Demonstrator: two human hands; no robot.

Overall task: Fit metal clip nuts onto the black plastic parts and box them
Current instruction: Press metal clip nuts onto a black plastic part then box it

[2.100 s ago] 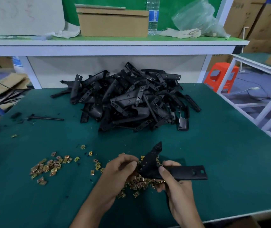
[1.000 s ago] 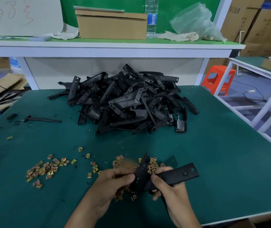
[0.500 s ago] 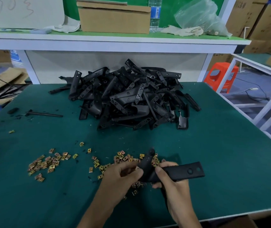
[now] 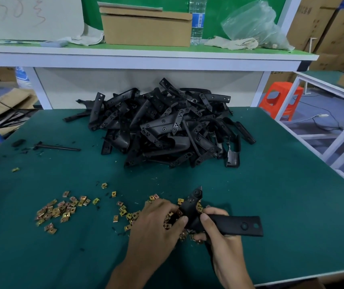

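Black plastic part (image 4: 232, 225) is gripped in the right hand (image 4: 224, 243), near and centre. The left hand (image 4: 156, 223) curls at its bend over loose gold clips (image 4: 62, 210); whether it pinches one I cannot tell. The big far pile (image 4: 167, 126) suggests most fitting and all boxing remain.

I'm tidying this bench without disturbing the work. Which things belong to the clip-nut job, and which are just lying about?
Job: held black part, loose clip nuts, pile of black parts.
Lying about: water bottle, plastic bag, cloth, orange stool.
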